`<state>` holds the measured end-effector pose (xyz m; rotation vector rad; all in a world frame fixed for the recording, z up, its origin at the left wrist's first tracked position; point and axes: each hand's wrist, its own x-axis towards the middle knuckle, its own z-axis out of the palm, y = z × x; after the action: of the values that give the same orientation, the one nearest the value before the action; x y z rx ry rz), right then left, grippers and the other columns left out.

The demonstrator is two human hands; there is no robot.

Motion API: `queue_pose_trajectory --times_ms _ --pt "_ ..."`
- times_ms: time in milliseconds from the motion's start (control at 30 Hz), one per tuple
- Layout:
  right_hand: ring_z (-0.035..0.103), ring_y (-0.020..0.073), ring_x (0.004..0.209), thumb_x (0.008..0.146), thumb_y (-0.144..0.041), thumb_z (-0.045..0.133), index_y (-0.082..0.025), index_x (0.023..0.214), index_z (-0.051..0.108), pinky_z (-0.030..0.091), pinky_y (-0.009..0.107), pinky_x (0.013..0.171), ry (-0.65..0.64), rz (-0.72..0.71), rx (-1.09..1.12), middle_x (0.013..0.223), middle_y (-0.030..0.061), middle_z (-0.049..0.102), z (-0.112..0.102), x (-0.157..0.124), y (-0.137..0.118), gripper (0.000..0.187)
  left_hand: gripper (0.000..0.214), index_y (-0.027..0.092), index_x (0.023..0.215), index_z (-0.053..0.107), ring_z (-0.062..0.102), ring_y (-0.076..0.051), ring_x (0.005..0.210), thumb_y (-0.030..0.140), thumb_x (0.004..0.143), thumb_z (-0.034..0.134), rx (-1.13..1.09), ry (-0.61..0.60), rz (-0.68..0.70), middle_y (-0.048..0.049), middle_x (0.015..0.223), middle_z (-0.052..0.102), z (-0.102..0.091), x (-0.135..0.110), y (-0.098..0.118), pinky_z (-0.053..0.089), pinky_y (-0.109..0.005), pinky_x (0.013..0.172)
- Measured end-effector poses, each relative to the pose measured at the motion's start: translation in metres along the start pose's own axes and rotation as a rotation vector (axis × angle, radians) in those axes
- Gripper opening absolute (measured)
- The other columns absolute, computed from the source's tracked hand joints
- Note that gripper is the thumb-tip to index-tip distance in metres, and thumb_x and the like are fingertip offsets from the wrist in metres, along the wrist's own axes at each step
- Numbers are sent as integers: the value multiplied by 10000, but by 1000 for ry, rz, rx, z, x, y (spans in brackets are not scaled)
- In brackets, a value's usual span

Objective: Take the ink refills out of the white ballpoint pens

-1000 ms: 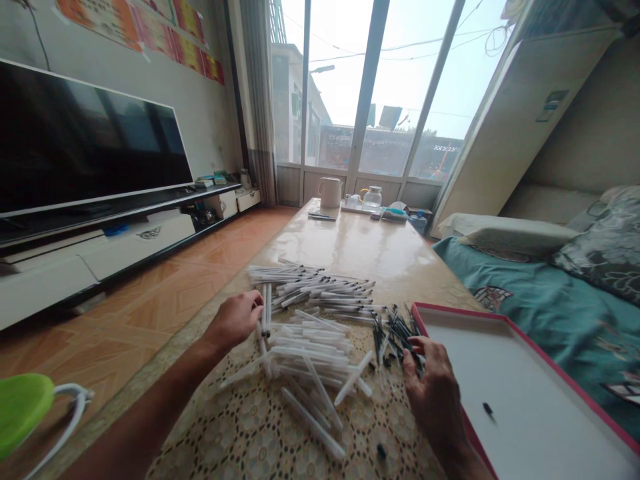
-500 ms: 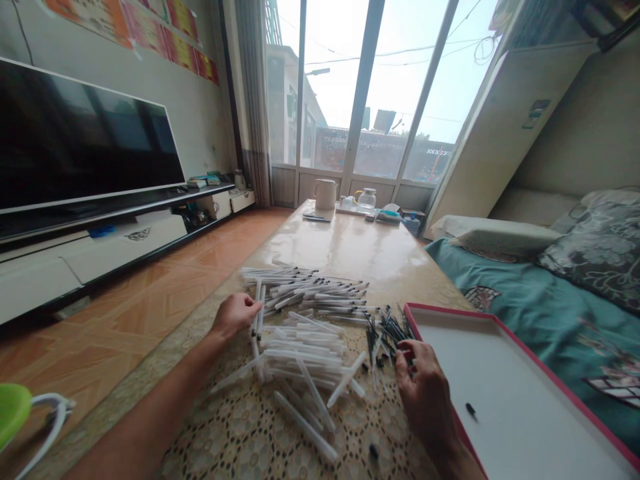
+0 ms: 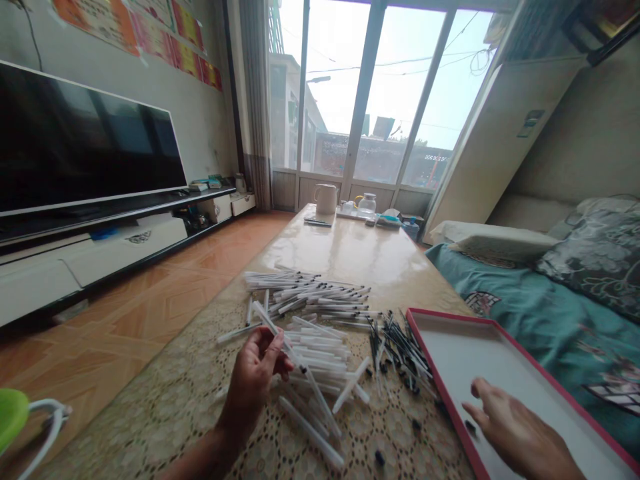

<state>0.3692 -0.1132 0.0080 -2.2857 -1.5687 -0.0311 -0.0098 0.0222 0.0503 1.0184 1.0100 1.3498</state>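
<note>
My left hand point(image 3: 257, 367) pinches a white pen barrel point(image 3: 267, 319) with a dark tip, tilted over the pile of translucent white pen barrels point(image 3: 317, 347). Over the shallow tray point(image 3: 450, 340), white inside with a pink-red rim, my right hand point(image 3: 515, 430) hovers with thumb and fingers apart. Its fingertips are close to a small black pen cap point(image 3: 470, 427) lying in the tray. Beyond the barrels lies a heap of white pens with dark ends point(image 3: 325, 293). Dark thin refills point(image 3: 400, 340) and small black caps are gathered against the tray's left side.
Loose black caps point(image 3: 380, 458) lie on the patterned tablecloth point(image 3: 210, 400). At the table's far end stand a beige jug point(image 3: 326, 199) and a glass teapot point(image 3: 367, 203). A teal-covered couch point(image 3: 530, 300) runs along the right, and a green object point(image 3: 13, 413) shows at lower left.
My left hand has come nearer and rightward, now with a pen barrel over the pile. My right hand has moved from the dark refills to over the tray, fingers spread.
</note>
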Motion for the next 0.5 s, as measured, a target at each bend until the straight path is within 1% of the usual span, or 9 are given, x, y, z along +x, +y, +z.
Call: queue_pose_trajectory --times_ms 133,200,300,400,467,500 --pt "613 234 571 658 -386 561 -255 600 530 396 302 541 -143 41 74 604 44 649 4 -1 15 147 249 204 817 491 545 -102 403 388 740 641 49 -63 74 78 569 546 1 -8 -21 441 -198 354" --pt "608 230 574 635 -350 560 -253 582 519 404 302 553 -154 44 89 590 35 644 5 0 17 119 224 210 822 489 545 -103 409 377 761 626 65 -98 79 78 563 534 2 -10 -24 444 -198 357" --pt "597 216 562 600 -292 536 -248 552 505 407 294 553 -183 9 106 570 21 632 5 1 15 73 204 212 821 492 543 -105 410 368 774 615 82 -122 78 73 557 528 3 -14 -23 446 -198 362" --pt "594 208 545 642 -313 489 -244 597 510 411 292 551 -186 29 135 565 17 626 6 1 7 85 199 207 818 495 542 -103 409 355 773 619 98 -129 89 69 561 534 5 -18 -20 451 -200 369" --pt "601 206 551 697 -348 450 -237 666 525 420 290 560 -176 51 157 572 20 628 7 -1 0 137 197 204 829 492 548 -103 415 349 778 615 95 -136 94 65 586 544 6 -20 -20 461 -205 375" --pt "604 201 554 720 -359 438 -232 699 533 425 285 562 -194 46 169 582 21 632 7 -2 -4 160 199 204 836 489 548 -102 414 349 780 613 87 -139 96 65 595 544 6 -21 -21 463 -206 373"
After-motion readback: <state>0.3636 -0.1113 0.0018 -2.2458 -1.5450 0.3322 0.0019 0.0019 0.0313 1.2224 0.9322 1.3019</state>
